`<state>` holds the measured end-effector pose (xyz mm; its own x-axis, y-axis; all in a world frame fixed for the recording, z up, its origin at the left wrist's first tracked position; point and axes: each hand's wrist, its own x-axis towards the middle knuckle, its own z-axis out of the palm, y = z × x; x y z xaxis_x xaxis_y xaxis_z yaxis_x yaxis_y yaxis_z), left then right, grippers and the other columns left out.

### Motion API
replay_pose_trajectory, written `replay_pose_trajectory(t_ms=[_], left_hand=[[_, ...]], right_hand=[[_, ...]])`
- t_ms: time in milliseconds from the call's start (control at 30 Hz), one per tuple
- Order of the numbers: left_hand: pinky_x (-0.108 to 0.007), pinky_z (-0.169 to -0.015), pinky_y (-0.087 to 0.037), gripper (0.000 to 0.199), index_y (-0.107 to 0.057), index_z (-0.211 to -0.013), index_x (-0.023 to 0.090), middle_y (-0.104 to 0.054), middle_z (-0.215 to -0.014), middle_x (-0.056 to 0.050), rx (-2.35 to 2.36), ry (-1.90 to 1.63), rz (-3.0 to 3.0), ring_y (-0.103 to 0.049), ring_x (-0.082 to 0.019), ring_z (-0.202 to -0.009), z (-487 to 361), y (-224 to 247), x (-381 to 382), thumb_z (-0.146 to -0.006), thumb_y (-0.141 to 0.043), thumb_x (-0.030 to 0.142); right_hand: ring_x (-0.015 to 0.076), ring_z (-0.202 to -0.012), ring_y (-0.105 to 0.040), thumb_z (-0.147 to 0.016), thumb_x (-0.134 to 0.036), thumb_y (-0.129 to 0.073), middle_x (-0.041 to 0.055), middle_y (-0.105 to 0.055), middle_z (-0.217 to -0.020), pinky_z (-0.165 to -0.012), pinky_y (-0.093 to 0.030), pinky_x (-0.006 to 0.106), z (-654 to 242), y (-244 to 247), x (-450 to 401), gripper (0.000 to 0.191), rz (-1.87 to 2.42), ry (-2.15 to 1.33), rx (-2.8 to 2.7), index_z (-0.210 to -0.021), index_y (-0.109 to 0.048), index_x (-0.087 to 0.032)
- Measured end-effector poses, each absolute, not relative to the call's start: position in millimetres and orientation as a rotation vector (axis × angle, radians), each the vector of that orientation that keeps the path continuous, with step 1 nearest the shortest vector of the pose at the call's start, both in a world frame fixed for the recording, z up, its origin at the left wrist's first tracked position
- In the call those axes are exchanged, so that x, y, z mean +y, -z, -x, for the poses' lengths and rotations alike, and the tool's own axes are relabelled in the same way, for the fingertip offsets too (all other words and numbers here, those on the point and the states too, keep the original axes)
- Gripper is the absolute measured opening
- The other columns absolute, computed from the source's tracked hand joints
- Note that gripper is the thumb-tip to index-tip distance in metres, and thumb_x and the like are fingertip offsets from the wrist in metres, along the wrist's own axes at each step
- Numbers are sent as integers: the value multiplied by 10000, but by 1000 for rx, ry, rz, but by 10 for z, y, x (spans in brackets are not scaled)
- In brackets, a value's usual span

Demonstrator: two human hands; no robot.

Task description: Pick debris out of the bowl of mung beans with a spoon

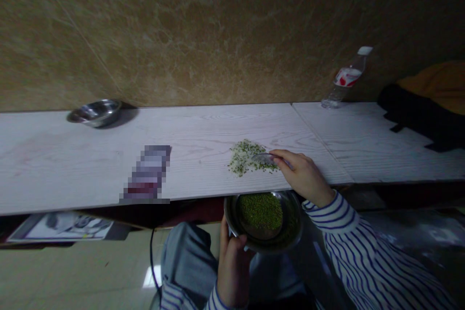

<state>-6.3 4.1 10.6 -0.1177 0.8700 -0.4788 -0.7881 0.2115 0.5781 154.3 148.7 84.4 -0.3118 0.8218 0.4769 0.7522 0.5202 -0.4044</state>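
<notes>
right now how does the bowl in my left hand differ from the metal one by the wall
The held bowl contains green beans, while the wall bowl shows none inside. The held bowl is gripped by your left hand just off the front edge of the tabletop; the wall bowl sits on it, near the back. Both are round, shiny metal and open-topped.

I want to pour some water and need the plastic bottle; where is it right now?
In the head view, the plastic bottle stands on the right, against the wall, left of the black and orange fabric.
</notes>
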Motion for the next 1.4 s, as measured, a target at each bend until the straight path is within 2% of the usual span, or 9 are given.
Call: replay_pose_trajectory(t_ms=[167, 333, 600, 833, 1067, 1267, 1400], left_hand=[[-399, -834, -483, 711, -437, -1362, 350, -554, -1309, -64, 952, -1399, -132, -553, -274, -1089, 5, -99, 52, -674, -591, 262], [-414, -818, -479, 658, -489, -1309, 379, -539, -1333, -49, 934, -1409, -144, -518, -315, -1137, -39, -105, 50, -671, -607, 271], [-411, -836, -493, 621, -496, -1292, 351, -533, -1316, -67, 973, -1414, -130, -528, -278, -1120, -83, -128, 38, -694, -609, 224], [-414, -807, -492, 583, -491, -1279, 359, -566, -1283, -66, 929, -1381, -79, -542, -297, -1086, -82, -91, 4, -721, -607, 240], [-395, -806, -496, 701, -401, -1370, 342, -556, -1291, -79, 944, -1343, -111, -555, -286, -1083, -99, -130, -5, -710, -596, 211], [-361, -757, -505, 668, -405, -1355, 333, -548, -1272, -72, 953, -1349, -110, -560, -259, -1045, -108, -152, -9, -724, -576, 195], [-365, -744, -505, 638, -422, -1334, 342, -534, -1299, -73, 956, -1337, -128, -535, -286, -1105, -110, -154, -4, -727, -568, 213]], right_hand=[[214, -885, -700, -893, -196, -478, 73, -740, -1006, -800, -552, 359, -1707, -815, 1478, 259, 1335, -21, -2063, -1065, -672, -182], [216, -837, -708, -896, -186, -468, 76, -740, -1004, -768, -557, 360, -1845, -759, 1509, 267, 1361, 63, -2039, -1075, -666, -187], [229, -913, -692, -911, -167, -453, 94, -728, -1046, -838, -533, 393, -1898, -719, 1459, 276, 1414, 47, -2117, -1110, -643, -167], [236, -909, -690, -921, -174, -445, 109, -726, -1045, -812, -522, 392, -1808, -732, 1328, 275, 1386, 29, -2135, -1115, -639, -148], [222, -883, -687, -924, -181, -462, 92, -730, -1034, -806, -507, 375, -1721, -742, 1184, 259, 1328, -2, -2166, -1113, -637, -151], [205, -883, -687, -916, -177, -487, 74, -732, -1031, -807, -507, 341, -1805, -790, 1093, 251, 1309, -6, -2130, -1113, -642, -157], [214, -895, -688, -913, -189, -493, 76, -735, -1018, -816, -508, 351, -1940, -796, 1067, 241, 1354, 24, -2116, -1097, -646, -157]])
